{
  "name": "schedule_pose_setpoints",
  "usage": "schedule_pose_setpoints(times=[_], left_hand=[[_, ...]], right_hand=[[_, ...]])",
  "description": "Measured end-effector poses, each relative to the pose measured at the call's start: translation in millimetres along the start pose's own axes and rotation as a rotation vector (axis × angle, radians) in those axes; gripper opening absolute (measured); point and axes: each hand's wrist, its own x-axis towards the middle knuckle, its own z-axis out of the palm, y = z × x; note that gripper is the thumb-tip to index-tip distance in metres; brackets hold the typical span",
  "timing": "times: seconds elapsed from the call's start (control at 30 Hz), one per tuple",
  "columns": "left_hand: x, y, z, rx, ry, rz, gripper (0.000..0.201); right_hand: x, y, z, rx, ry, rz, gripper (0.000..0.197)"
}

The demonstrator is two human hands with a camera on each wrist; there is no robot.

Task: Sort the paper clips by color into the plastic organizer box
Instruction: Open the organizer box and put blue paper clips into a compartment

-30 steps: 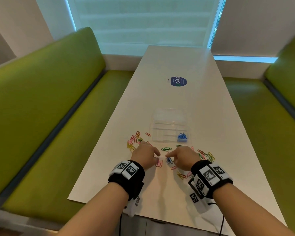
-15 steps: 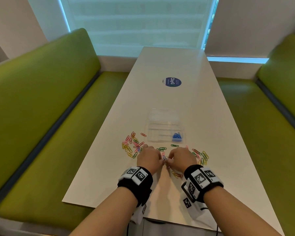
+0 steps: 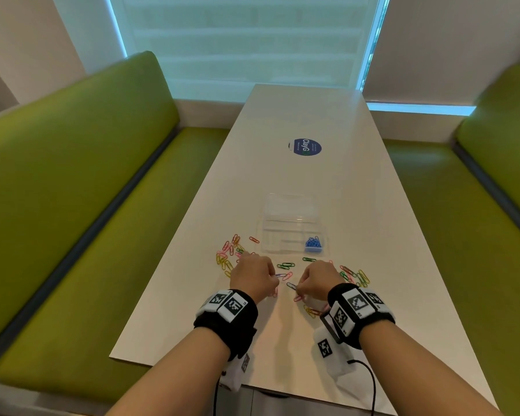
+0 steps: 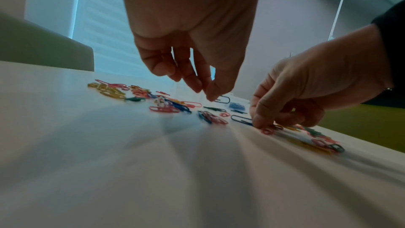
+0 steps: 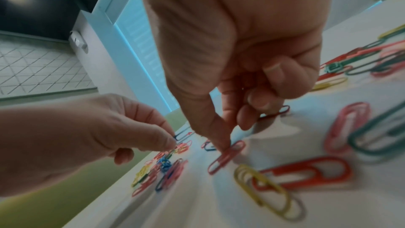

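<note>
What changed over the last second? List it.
The left hand lifted a blue paper clip off the table; the right hand drew back, fingertip on a pink paper clip. The organizer box and its blue clips stayed put.

Cool blue daylight enters through the blind [image 3: 246,40]; room otherwise dim. Soft hand shadows fall on the desk [image 3: 357,190]. Wrist views blurred, strongly stretched at edges; near clips [image 5: 269,195] out of focus.

A booth in an office or café: green padded benches [image 3: 72,175] flank a long white worktop [image 3: 357,235] below a blinded window [image 3: 243,40].
</note>
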Motion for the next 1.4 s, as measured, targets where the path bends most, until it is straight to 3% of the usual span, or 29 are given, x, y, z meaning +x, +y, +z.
schedule_pose_setpoints(times=[0.17,0.27,0.4,0.77,0.97,1.2,1.4], left_hand=[[4.9,-2.9,-7.6,-0.099,0.03,-0.044,0.011],[8.6,-4.9,-10.9,-0.159,0.039,-0.047,0.005],[12.4,-6.5,-14.5,-0.194,0.068,-0.033,0.011],[24.0,2.9,-20.8,-0.094,0.078,0.03,0.022],[42.0,26.4,-18.6,-0.134,0.078,0.066,0.022],[67.1,73.2,-9.6,-0.15,0.063,0.11,0.024],[75.5,80.4,-2.5,-0.107,0.0,0.097,0.027]], right_hand=[[1.4,-0.7,-2.8,0.025,0.04,-0.028,0.017],[7.4,-0.4,-19.5,0.14,0.171,-0.022,0.01],[21.9,3.9,-50.5,0.188,0.318,0.015,0.014],[44.1,2.1,-66.8,0.121,0.336,-0.007,0.02],[29.2,20.8,-74.2,0.086,0.427,-0.021,0.02],[8.0,49.6,-75.5,0.107,0.457,-0.054,0.014],[-2.5,66.2,-79.8,0.099,0.442,-0.061,0.014]])
